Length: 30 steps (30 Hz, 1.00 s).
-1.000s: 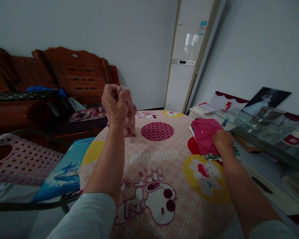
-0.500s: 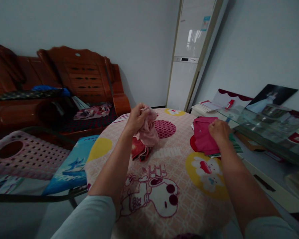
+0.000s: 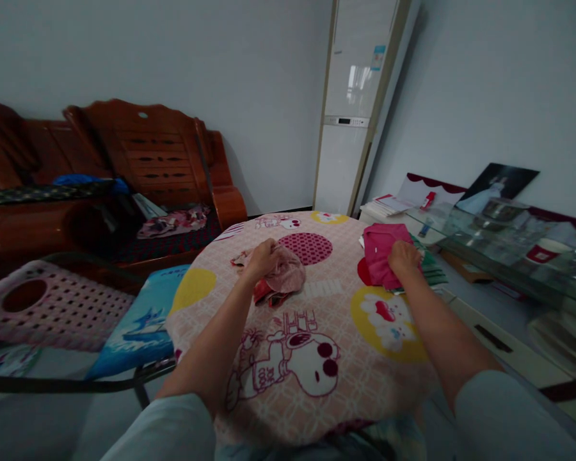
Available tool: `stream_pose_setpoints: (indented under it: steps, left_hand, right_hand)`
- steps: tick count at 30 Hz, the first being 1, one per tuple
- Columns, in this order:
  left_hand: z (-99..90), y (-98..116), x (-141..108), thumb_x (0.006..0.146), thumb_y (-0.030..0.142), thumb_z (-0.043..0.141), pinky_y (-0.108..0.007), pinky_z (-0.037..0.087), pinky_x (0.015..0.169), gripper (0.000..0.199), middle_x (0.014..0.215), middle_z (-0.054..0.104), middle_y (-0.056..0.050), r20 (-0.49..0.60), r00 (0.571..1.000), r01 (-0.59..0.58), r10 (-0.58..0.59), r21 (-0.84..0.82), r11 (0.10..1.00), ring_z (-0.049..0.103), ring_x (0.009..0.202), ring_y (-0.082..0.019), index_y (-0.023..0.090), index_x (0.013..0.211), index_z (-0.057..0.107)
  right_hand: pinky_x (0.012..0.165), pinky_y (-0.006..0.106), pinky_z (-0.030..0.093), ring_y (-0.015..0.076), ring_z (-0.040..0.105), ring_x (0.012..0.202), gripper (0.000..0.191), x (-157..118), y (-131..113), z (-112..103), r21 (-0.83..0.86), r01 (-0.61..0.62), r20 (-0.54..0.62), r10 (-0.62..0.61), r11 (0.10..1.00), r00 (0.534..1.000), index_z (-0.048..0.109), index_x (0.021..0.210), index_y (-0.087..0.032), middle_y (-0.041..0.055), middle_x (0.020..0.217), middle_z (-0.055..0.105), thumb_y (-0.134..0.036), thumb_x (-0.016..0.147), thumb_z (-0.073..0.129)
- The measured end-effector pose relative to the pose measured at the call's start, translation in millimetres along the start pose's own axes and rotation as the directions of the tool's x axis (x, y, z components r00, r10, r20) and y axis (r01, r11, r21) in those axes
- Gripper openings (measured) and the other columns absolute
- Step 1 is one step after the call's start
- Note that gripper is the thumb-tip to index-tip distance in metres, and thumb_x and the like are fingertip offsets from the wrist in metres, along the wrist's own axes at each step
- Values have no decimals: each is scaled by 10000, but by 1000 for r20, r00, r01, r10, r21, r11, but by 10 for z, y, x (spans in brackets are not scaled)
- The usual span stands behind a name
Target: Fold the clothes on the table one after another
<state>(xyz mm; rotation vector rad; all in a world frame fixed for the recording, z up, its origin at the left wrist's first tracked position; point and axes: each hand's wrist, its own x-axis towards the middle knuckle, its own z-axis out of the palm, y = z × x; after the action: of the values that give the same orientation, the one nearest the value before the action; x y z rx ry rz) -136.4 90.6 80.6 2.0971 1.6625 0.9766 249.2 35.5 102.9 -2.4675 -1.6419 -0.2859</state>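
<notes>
A round table wears a patterned cloth. Left of its middle, my left hand is closed on a crumpled pale pink cloth, which lies over a red cloth. At the table's right side, my right hand is closed on the edge of a folded magenta garment. Green and white striped fabric shows beyond that hand.
A glass-topped cabinet stands at the right. On the left are a woven chair with a blue cushion and a wooden sofa behind. A tall white air conditioner stands in the corner.
My left hand has come down with the pale pink cloth, which now rests lower on the table. My right hand stays at the magenta garment. The view has shifted slightly.
</notes>
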Motion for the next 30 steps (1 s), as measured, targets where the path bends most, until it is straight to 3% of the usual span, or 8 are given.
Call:
stream_pose_setpoints:
  steps: [5,9,11,14,19,25,28,30]
  left_hand:
    - [64,50,-96,803,175,529,-309,466,744,71,797,672,-60,-24,1000,-2,-1,-116,993,613,792,-209,178,782,596]
    - [-79,380,33,850,224,499,-283,450,716,91,770,611,-18,-195,976,-156,97,-316,936,565,738,-165,185,775,533]
    - [-166,547,90,862,238,499,-262,446,711,95,761,589,3,-280,946,-267,160,-399,877,548,731,-146,191,781,514]
    - [-251,641,56,844,205,516,-239,439,688,81,706,566,25,-359,923,-303,136,-464,832,531,690,-127,196,771,483]
    - [-296,416,-200,825,229,549,-203,384,541,65,623,531,44,-375,927,-230,12,-543,808,493,566,-108,194,787,510]
    - [-265,126,-292,795,255,573,-192,274,442,77,558,495,63,-353,926,-110,-129,-583,805,394,445,-88,187,830,564]
    - [-249,2,-282,779,192,530,-210,329,483,110,578,517,45,-461,855,-60,-239,-544,837,447,492,-111,180,855,609]
    - [-261,-70,-277,790,172,487,-223,411,576,166,682,592,10,-607,746,-87,-274,-497,864,534,609,-132,178,870,632]
  right_hand:
    - [864,425,510,305,667,996,265,77,-88,-196,222,-88,-37,99,971,994,720,988,-35,235,1008,708,-71,784,555]
    - [768,274,497,185,644,850,171,158,-596,-531,447,156,-193,-76,881,978,691,849,-134,82,852,695,-201,816,537]
    - [660,254,473,155,595,700,120,87,-931,-649,763,448,-356,-274,466,893,646,782,-158,18,737,645,-255,758,580]
    - [617,242,440,126,527,618,144,-136,-1311,-672,907,420,-368,-411,38,834,590,711,-189,-42,641,566,-321,673,634]
    - [558,257,480,137,556,545,150,-384,-1466,-518,983,150,-174,-299,-104,938,535,690,-210,-50,570,569,-304,627,633]
    - [421,251,488,153,572,437,95,-291,-1444,-387,989,-21,-3,-163,-146,987,527,692,-215,-49,494,585,-221,624,594]
    - [438,242,513,137,573,442,115,-203,-1343,-261,968,-77,88,34,-239,996,515,666,-211,-63,487,579,-167,608,605]
    - [474,224,520,115,578,470,140,-167,-1251,-156,924,-74,172,233,-375,957,485,656,-210,-72,510,582,-163,617,610]
